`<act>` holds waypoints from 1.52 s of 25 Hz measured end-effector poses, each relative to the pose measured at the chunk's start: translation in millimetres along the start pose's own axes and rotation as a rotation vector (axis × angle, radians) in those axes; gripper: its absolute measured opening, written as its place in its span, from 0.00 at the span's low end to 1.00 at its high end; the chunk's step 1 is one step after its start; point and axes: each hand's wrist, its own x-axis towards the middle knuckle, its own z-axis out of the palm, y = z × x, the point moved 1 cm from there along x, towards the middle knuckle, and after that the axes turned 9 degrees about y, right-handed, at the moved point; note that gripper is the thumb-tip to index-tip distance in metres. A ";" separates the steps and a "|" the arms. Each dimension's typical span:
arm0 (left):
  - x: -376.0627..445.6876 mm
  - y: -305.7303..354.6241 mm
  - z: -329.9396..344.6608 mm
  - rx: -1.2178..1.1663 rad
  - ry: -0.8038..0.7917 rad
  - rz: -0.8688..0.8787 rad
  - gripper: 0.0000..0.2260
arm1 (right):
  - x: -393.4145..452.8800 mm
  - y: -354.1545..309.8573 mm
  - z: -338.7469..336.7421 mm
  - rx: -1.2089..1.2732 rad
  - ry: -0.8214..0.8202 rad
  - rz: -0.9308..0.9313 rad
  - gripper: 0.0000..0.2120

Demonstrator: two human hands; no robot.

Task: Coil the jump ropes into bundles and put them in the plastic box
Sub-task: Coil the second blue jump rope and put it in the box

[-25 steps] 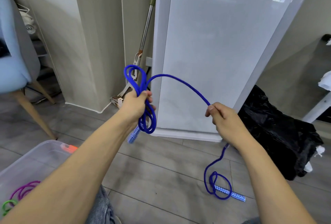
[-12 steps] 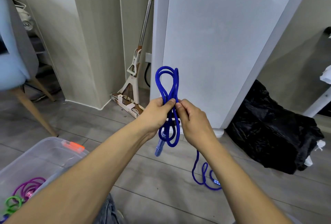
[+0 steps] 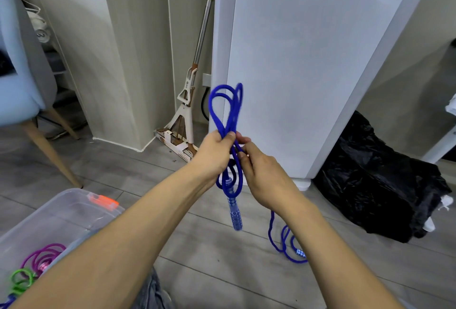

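My left hand (image 3: pixel 217 153) grips the rope (image 3: pixel 229 113) loops; right hand (image 3: pixel 261 173) pinches a strand | risk: slack tail snags, loops slip

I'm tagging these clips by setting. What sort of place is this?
Most likely a room in a home, perhaps by a kitchen or utility corner. A mop leans in the corner beside a tall glossy white appliance, probably a fridge, and an upholstered blue chair with wooden legs stands on the grey plank floor.

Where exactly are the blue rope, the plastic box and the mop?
blue rope (image 3: pixel 230 111): head view, on the loops above the hands.
plastic box (image 3: pixel 74 195): head view, on its far rim.
mop (image 3: pixel 183 116): head view, on its white frame.
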 end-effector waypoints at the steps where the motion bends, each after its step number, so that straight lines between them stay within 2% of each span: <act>1: 5.0 5.3 -5.3 -0.063 0.050 0.001 0.10 | 1.4 1.8 -2.5 0.025 -0.040 0.019 0.12; 4: 27.0 17.8 -31.6 -0.201 0.228 -0.005 0.10 | 1.3 17.6 -16.8 0.130 -0.235 0.144 0.18; 8: 39.5 26.0 -55.6 -0.385 0.300 -0.041 0.11 | -4.6 43.3 -36.5 0.145 -0.530 0.264 0.20; 9: 40.4 28.0 -57.8 -0.402 0.307 -0.040 0.11 | -4.4 47.2 -40.0 0.167 -0.530 0.274 0.20; 11: 43.7 30.3 -61.4 -0.408 0.348 -0.037 0.11 | -2.3 51.4 -49.5 0.274 -0.424 0.288 0.18; 13: 51.5 29.6 -69.9 -0.443 0.449 -0.040 0.12 | -1.3 54.4 -62.9 0.397 -0.333 0.310 0.16; 16: 62.7 25.2 -89.5 -0.418 0.639 0.009 0.11 | -4.3 60.6 -76.4 0.327 -0.367 0.314 0.16; 17: 63.6 24.7 -91.6 -0.365 0.653 0.034 0.11 | -5.1 61.9 -77.8 0.295 -0.362 0.300 0.15; 19: 59.0 25.2 -82.4 -0.268 0.502 0.080 0.11 | -3.5 58.1 -77.1 0.324 -0.273 0.263 0.13; 23: 26.5 26.8 -46.8 0.059 -0.069 0.150 0.10 | 2.8 31.8 -66.5 0.411 -0.096 0.137 0.12; 26: 6.6 20.1 -28.5 0.261 -0.301 0.157 0.11 | 3.4 13.1 -48.8 0.318 0.023 0.048 0.10; 28: -0.9 17.0 -21.0 0.291 -0.369 0.138 0.11 | 4.1 10.8 -41.8 0.257 0.091 0.065 0.10; 35: -8.1 13.4 -15.2 0.279 -0.442 0.015 0.14 | 3.9 14.7 -40.1 0.120 0.220 0.087 0.11; 38: -10.0 12.3 -15.8 0.303 -0.463 0.020 0.12 | 4.8 16.5 -40.5 0.126 0.190 0.070 0.11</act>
